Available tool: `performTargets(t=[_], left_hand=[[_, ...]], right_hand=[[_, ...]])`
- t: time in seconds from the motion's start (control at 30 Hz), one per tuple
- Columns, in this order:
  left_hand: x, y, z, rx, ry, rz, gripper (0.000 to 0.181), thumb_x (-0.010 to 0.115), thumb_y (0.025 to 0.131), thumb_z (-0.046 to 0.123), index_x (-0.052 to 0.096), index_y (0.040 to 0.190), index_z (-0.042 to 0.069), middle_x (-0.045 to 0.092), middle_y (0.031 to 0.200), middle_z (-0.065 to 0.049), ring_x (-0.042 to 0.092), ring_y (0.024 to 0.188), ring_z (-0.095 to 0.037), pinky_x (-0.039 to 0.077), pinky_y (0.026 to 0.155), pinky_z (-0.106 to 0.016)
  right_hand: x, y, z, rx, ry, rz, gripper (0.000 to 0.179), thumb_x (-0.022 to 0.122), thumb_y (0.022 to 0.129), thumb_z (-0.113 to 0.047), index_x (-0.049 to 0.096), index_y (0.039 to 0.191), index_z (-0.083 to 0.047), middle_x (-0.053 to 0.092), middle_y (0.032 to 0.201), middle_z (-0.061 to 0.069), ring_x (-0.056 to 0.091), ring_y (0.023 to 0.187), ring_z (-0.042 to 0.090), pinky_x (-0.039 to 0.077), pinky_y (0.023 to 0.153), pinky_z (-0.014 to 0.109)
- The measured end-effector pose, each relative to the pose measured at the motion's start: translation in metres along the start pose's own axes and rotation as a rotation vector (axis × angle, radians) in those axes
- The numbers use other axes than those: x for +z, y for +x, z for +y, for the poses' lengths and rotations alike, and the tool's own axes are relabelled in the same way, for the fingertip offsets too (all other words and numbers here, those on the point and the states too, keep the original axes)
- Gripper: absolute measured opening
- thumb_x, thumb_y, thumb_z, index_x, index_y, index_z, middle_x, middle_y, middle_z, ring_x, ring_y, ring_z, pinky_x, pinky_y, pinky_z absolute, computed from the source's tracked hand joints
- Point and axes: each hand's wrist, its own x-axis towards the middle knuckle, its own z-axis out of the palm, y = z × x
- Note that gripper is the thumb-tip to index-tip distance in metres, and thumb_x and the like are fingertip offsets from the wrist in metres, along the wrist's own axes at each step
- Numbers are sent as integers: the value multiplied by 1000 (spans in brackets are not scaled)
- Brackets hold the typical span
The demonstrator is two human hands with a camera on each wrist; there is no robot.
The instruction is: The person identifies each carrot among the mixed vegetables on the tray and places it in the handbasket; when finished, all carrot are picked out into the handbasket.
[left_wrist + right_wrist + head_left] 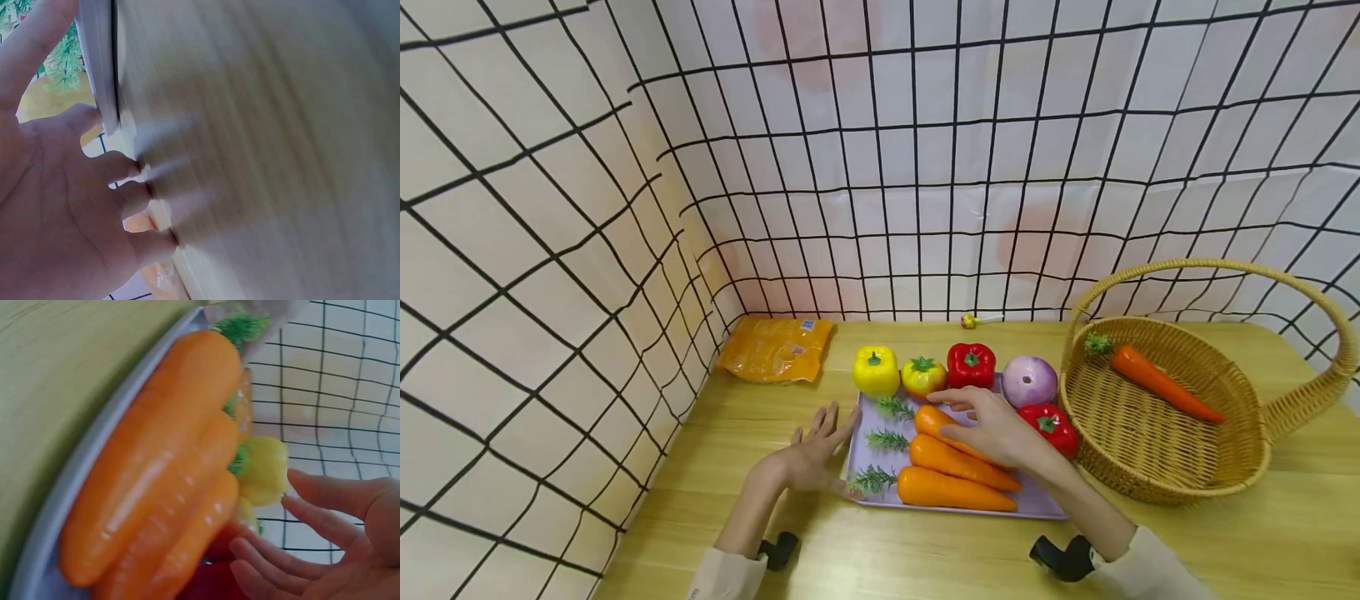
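Note:
A lilac tray (1045, 502) holds three orange carrots (955, 489) side by side, their green tops to the left. My left hand (808, 460) has its fingers spread at the tray's left edge; in the left wrist view one finger reaches the tray rim (95, 69) and the other fingertips meet the table. Over the farthest carrot hovers my right hand (988, 429), fingers loosely extended with nothing between them. In the right wrist view its fingers are beside the yellow bell pepper (264, 472). Along the tray's far side sit a yellow-red tomato (923, 379), red bell pepper (972, 363) and purple onion (1028, 382).
Another red pepper (1051, 427) lies by the tray's right side. A wicker basket (1157, 492) with a tall handle stands to the right, one carrot (1165, 383) inside. An orange packet (777, 350) and a lollipop (970, 321) lie near the grid-patterned backdrop.

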Motion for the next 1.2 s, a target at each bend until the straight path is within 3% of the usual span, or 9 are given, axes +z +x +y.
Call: performTargets(t=[0.23,0.77,1.2], left_hand=[[0,-1,-1,0,-5,0,124,86,80,49,4,168,19,-14,171,-25,-13,160,-43,-2,126,-72],[-1,1,-1,-5,5,-8,124,86,81,48,3,168,19,-13,172,-25,-12,160,-43,-2,126,-71],[-2,2,-1,3,-9,-13,124,86,81,47,2,168,19,-14,171,-25,-12,160,-43,-3,125,-72]], right_hand=[[11,8,10,6,-39,27,39,71,96,-9,67,135,-5,67,138,18,65,125,46,55,102,59],[20,16,18,60,-47,29,43,71,94,-2,67,137,-7,70,132,18,68,116,38,55,104,55],[20,19,25,87,-18,17,45,70,96,-6,65,141,-10,69,135,15,67,119,35,54,106,53]])
